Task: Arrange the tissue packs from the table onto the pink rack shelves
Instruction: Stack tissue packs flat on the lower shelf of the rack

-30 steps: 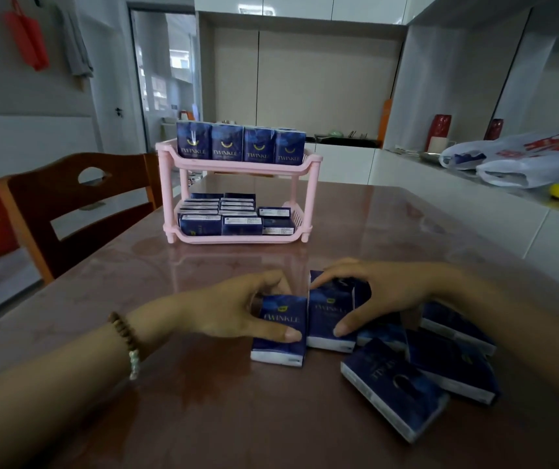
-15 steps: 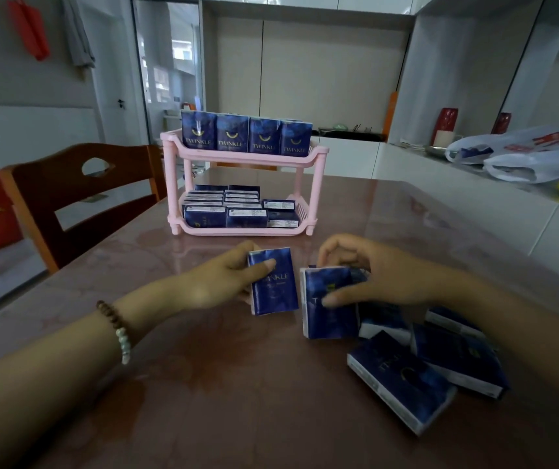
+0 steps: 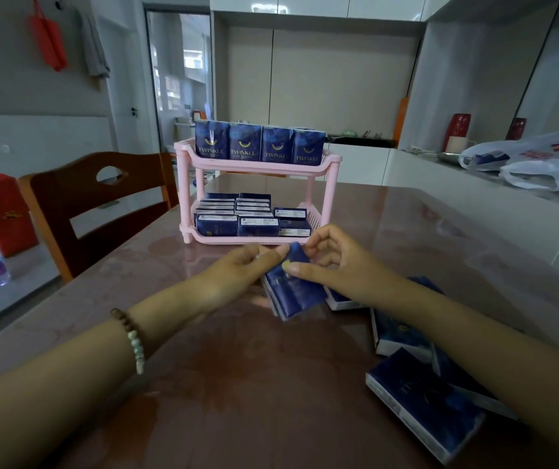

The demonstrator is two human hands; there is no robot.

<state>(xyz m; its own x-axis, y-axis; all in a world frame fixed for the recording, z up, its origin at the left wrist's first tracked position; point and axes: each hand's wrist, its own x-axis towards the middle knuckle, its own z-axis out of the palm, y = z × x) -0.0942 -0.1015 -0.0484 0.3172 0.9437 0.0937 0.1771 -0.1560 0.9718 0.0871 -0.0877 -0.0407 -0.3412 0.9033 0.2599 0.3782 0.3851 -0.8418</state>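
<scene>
L hand [image 3: 237,270], R hand [image 3: 334,264] grip tissue packs [image 3: 296,292]; long axis twd rack [image 3: 258,166].

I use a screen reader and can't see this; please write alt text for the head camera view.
A left hand and a right hand hold dark blue tissue packs together over a brown table, before a pink rack. Its top shelf carries four upright packs, its bottom shelf flat packs; loose packs lie at the table's right.
</scene>
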